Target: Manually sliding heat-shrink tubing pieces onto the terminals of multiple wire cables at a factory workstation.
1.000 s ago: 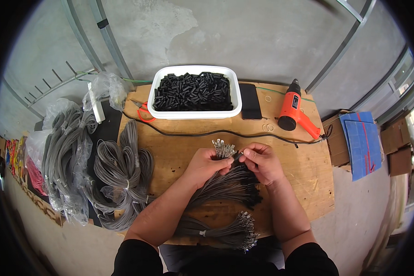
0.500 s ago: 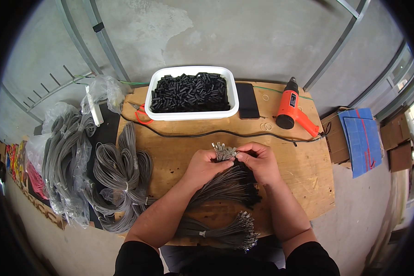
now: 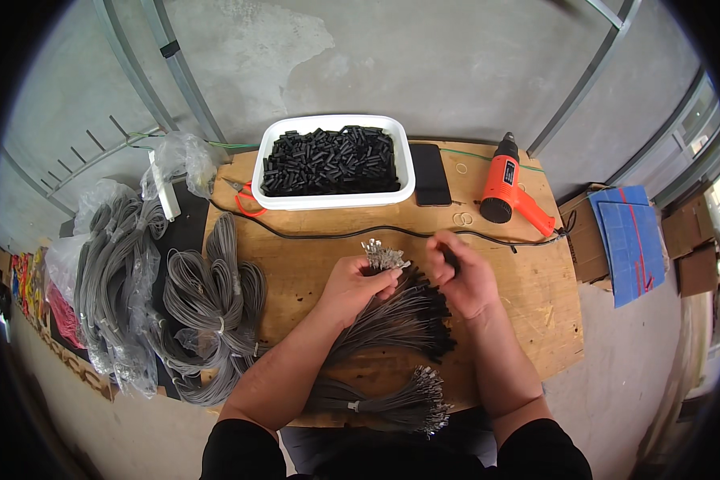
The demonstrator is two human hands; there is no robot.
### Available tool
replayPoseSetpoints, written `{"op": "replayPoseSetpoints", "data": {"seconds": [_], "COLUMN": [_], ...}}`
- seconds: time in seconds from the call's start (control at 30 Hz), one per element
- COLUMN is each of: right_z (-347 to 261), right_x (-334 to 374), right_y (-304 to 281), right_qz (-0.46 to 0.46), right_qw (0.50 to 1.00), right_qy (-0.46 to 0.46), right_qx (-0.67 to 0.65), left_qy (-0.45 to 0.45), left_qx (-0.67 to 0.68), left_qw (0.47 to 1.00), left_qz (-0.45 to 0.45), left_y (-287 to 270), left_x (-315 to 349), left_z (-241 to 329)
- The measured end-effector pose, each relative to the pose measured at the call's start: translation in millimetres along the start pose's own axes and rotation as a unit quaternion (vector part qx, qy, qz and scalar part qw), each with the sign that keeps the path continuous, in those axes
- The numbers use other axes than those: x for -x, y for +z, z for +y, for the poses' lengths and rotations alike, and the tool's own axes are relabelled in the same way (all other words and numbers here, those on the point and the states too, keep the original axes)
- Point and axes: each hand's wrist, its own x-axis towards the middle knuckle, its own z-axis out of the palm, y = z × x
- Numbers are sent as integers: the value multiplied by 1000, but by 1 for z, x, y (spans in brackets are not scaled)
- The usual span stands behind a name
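- While a wooden table point(image 3: 528, 320) is spreading across the middle of the view, looped coils of grey wire point(image 3: 216, 312) are lying on its left side.
- A white tub point(image 3: 408, 172) is standing at the back, holding a heap of short black tubes point(image 3: 328, 160).
- A fan of grey wires with black ends point(image 3: 384, 320) is lying beneath and between the two hands.
- A second wire bundle point(image 3: 392, 404), metal-tipped, is resting nearer the person.
- An orange heat gun point(image 3: 504, 188) is lying at the back right.
- The left hand point(image 3: 352, 284) is keeping its grip closed around a cluster of metal wire tips point(image 3: 386, 256), which are pointing up above the table.
- The right hand point(image 3: 466, 280) is hovering just beside, fingers curling; something dark is showing inside, but whether its grip is holding anything cannot be told.
- A dark phone point(image 3: 430, 176) is lying beside the tub.
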Motion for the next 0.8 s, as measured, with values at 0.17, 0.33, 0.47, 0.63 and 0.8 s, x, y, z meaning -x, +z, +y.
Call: {"op": "replayPoseSetpoints", "data": {"seconds": [0.17,0.33,0.47,0.63,0.8], "right_z": [2,2,5,19,19], "right_x": [-10,-3,3,6,5], "right_y": [-11,-1,1,13,5], "right_qz": [104,96,7,10,1], "right_qw": [993,995,987,960,942], "right_qy": [-16,-11,-15,-43,-73], "right_qx": [-49,30,159,277,328], "left_qy": [-22,-22,-3,-3,2], "left_qx": [-10,-9,7,19,12], "left_qw": [999,999,1000,1000,1000], "left_qz": [44,45,22,19,14], "left_y": [-1,-2,0,-2,-2], "left_x": [-2,-1,0,0,0], "left_z": [0,-1,0,0,-1]}}
